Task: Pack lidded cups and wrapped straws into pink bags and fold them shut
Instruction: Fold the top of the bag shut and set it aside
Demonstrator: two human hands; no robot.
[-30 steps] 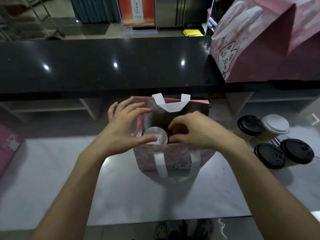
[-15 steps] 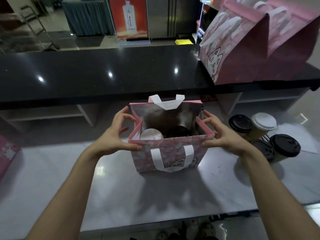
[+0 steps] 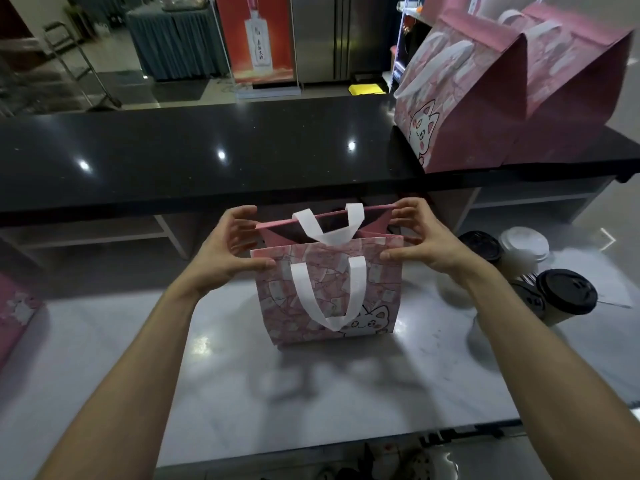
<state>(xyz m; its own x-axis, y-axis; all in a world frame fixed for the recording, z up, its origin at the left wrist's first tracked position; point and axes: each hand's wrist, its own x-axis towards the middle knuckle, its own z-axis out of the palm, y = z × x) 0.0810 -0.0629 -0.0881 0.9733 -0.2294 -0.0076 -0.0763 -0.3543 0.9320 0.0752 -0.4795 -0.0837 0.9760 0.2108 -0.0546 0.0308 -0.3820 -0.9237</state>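
Observation:
A pink paper bag [image 3: 377, 299] with white handles and a cat print stands upright on the grey worktop [image 3: 242, 393] in front of me. My left hand [image 3: 228, 247] pinches its top left corner, thumb on the near wall and fingers on the far rim. My right hand [image 3: 422, 240] grips the top right corner the same way. The two rims are drawn close together, so the cups inside are hidden. Loose lidded cups stand to the right: a black-lidded cup [image 3: 566, 292], another black lid [image 3: 479, 245] and a white-lidded cup [image 3: 524, 244].
Two folded-shut pink bags [image 3: 485, 109] sit on the black counter [image 3: 207, 157] at the back right. Another pink bag [image 3: 14, 313] lies at the left edge. A shelf runs under the black counter behind the worktop.
Both hands went from inside the bag's mouth to its top corners and pressed the rims towards each other. The cups inside went out of sight.

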